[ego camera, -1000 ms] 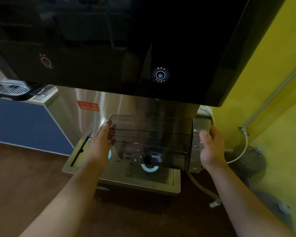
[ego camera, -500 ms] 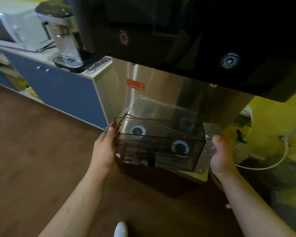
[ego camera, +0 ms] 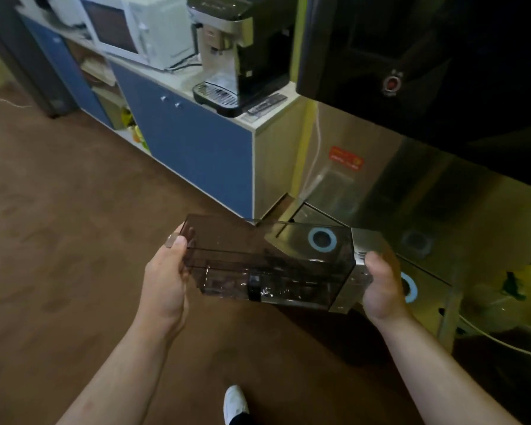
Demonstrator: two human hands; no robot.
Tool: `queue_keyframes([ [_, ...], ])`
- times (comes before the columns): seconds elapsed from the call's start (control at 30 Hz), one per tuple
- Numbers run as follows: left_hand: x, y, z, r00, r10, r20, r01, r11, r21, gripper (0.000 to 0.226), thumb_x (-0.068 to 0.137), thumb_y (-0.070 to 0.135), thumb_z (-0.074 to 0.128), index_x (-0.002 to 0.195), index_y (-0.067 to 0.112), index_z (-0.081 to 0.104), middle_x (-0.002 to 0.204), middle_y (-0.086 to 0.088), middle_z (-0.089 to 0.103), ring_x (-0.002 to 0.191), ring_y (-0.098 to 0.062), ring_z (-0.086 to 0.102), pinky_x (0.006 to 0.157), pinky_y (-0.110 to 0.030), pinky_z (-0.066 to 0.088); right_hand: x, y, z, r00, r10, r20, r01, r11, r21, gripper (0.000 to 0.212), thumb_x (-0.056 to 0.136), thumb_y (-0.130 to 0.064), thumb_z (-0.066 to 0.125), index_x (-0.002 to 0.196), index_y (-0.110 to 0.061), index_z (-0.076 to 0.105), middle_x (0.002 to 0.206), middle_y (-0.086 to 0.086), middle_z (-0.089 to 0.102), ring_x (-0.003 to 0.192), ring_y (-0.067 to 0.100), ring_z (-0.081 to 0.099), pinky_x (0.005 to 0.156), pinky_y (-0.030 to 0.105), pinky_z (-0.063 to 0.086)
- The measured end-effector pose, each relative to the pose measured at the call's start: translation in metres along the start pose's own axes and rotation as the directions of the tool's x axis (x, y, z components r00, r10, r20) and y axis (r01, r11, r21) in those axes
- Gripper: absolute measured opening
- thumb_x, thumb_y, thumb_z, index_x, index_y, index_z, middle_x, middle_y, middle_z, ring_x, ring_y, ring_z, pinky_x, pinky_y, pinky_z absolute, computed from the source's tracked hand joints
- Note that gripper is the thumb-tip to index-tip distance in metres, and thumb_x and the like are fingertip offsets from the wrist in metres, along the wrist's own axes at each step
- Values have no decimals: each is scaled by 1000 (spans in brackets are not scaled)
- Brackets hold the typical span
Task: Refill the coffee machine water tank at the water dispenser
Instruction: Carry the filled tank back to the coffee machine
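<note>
Holding the smoked water tank (ego camera: 267, 262) level between both hands, in front of the water dispenser (ego camera: 411, 87) and just clear of its steel drip tray (ego camera: 292, 207), out over the brown floor (ego camera: 74, 240). Left hand (ego camera: 166, 277) clamped on the tank's left end, thumb on the top rim; right hand (ego camera: 380, 286) clamped on the silver right end, thumb on top. Seemed, judging by glints low inside the tank, to carry some water, though level could not be told through the dark plastic. Judged late in the task: tank away from the spouts and turned toward the coffee machine (ego camera: 233, 50) on the white bench (ego camera: 258, 115) to the left, well apart. Left to do, probably: carrying across and seating the tank in the machine. Could be read: nothing with certainty. Red label (ego camera: 346, 157) on the dispenser's steel back panel bore pale writing too small to make out; red ring button (ego camera: 393, 83) on the black front had tiny marks above and below, likewise unreadable. No brand made out on the coffee machine or the white microwave (ego camera: 126, 29).
</note>
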State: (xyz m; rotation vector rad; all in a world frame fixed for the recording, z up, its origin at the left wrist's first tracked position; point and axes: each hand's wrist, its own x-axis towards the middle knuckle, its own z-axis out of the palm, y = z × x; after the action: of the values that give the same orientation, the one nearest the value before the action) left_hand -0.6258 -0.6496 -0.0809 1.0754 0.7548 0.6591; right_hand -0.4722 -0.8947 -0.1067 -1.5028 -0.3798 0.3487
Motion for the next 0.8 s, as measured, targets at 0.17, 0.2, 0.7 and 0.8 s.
queue_keyframes([
  [0.17,32,23,-44,999,33,-22,-32,999,25,30,104,14,36,109,19,65,96,17,76,94,2,68,80,-12,52,22,2,59,1000,11,-9,-11,1000,3,56,75,-58,61,77,-2,63,79,26,58,81,42,58,80,55,46],
  [0.2,38,27,-53,999,34,-26,-33,999,28,30,104,14,37,111,19,65,97,16,76,96,1,68,82,-13,52,27,3,69,1000,16,-1,-16,1000,9,59,76,-57,62,78,2,61,81,29,56,82,46,56,81,57,45],
  [0.7,145,74,-106,985,98,-142,-103,994,-27,31,104,14,35,109,18,66,98,14,76,100,-1,68,82,-14,51,142,8,192,992,40,116,-47,997,66,71,68,-48,60,114,6,51,100,35,55,92,45,61,69,46,55],
  [0.8,177,80,-109,984,111,-138,-117,992,-38,32,104,14,36,118,15,65,108,7,75,107,-6,66,89,-19,50,176,10,212,997,1,78,-5,999,54,59,70,-39,50,108,6,52,94,38,52,85,48,58,65,42,51],
])
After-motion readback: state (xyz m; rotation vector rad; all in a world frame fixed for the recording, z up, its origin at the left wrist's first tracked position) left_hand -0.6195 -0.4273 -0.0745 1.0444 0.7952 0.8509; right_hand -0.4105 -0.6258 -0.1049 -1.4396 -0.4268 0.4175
